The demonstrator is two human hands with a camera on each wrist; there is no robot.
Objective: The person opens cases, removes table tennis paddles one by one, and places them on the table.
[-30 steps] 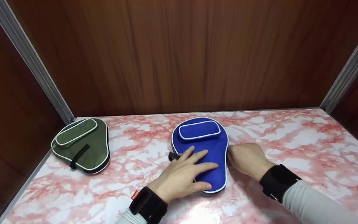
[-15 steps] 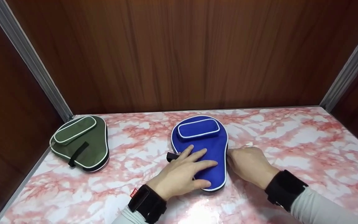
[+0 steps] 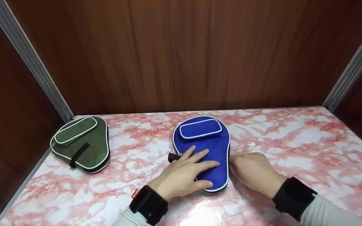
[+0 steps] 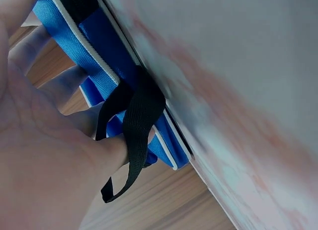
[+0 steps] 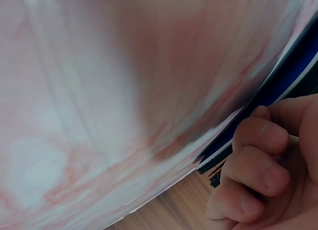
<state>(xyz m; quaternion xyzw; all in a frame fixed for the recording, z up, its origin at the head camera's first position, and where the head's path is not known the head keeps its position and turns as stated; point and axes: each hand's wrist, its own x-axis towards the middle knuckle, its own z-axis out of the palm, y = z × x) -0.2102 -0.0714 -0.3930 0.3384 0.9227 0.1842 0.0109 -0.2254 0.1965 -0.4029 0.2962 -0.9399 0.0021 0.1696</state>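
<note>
The fingers [image 3: 200, 157] of the left hand [image 3: 181, 177] are spread flat and straight on the lower half of the blue paddle case [image 3: 204, 142], pressing it to the counter [image 3: 294, 150] at centre frame; in the left wrist view a black strap [image 4: 134, 125] of the case is seen looping just past the thumb. The fingers [image 5: 258, 165] of the right hand [image 3: 255, 172] are curled at the case's right edge, where dark zipper teeth show in the right wrist view; whether a zipper pull is pinched cannot be told.

Compared with a second ago, the right hand has been drawn slightly down along that edge toward the narrow lower end of the case, while the left hand has been kept in place. The zipper is judged to be in the course of being worked along the rim.

A green paddle case [image 3: 80, 144] lies well apart at the left of the frame, near the corner of the wood-panelled wall [image 3: 184, 53].
</note>
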